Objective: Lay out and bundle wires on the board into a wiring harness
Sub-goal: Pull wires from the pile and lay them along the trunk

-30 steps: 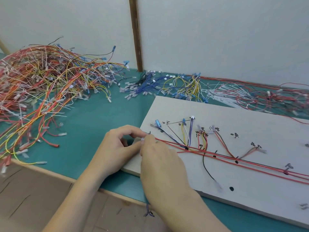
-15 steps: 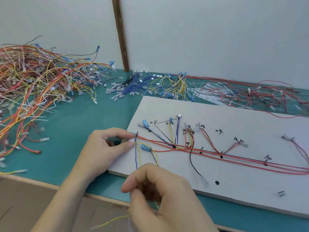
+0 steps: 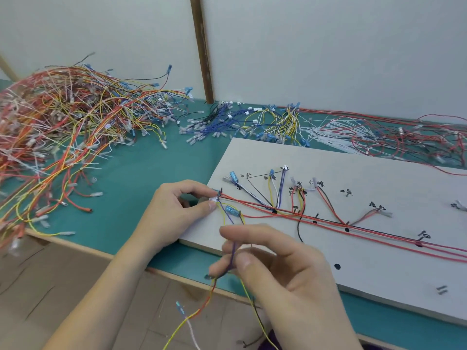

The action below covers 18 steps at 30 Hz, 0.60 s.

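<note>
Our left hand (image 3: pixel 174 213) pinches a white connector (image 3: pixel 213 199) at the board's (image 3: pixel 379 269) left edge. Our right hand (image 3: pixel 275 271) pinches a purple wire (image 3: pixel 233 256) between thumb and fingertips, below it.

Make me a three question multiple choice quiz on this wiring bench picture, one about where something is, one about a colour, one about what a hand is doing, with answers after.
1. Where does the big tangled wire pile lie?
A. on the white board
B. on the green table, left of the board
C. on the floor

2. What colour are the long wires running along the white board to its right end?
A. mostly red
B. mostly green
C. mostly white

3. What is the left hand doing?
A. lying flat
B. pinching a small white connector at the board's left edge
C. pointing at the wall

Answers: 1 B, the pile covers the green table left of the board. 2 A, red strands dominate. 3 B, thumb and forefinger meet on the connector.
</note>
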Available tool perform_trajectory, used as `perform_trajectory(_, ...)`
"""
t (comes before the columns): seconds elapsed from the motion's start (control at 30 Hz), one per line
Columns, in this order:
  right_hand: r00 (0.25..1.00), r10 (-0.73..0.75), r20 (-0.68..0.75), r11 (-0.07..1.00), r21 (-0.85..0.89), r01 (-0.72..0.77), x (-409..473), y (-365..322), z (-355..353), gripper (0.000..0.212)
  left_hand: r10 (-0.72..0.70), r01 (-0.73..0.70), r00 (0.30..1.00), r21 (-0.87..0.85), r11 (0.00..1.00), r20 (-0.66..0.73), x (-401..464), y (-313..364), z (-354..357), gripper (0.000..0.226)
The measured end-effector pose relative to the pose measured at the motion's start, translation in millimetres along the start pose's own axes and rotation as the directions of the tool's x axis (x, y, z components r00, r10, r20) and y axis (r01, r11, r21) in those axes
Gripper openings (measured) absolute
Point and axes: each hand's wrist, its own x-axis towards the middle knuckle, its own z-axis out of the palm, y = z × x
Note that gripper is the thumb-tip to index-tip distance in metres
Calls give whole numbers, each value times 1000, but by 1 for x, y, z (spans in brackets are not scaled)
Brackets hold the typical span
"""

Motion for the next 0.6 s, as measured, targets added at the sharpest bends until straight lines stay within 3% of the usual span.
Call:
perform_trajectory(0.1,997,-66,-35,994,82,68,1,5,-13,48,4,-4,1000,5,1000,-4,-4,4,0,29)
perform_trajectory(0.2,999,-33,-8,997,64,33,2,12,-22,55,25,-18,998,133,991,-52,-8,12,1,18)
perform_trajectory(0.33,997,-26,70,1000,18,25,4,18,-30,63,305,-242,947,398,885,-101,-27,33,9,31)
perform_trajectory(0.4,996,-24,85,1000,-2,25,5,20,-33,65,355,-320,931,274,907,-88,-40,48,15,20)
perform_trajectory(0.5,997,-29,75,999,-31,31,7,24,-36,69,151,-150,977,-21,989,147,-58,67,19,19)
perform_trajectory(0.6,999,-16,33,1000,-25,17,7,26,-38,67,57,-46,950,-43,998,306,-69,72,23,26)
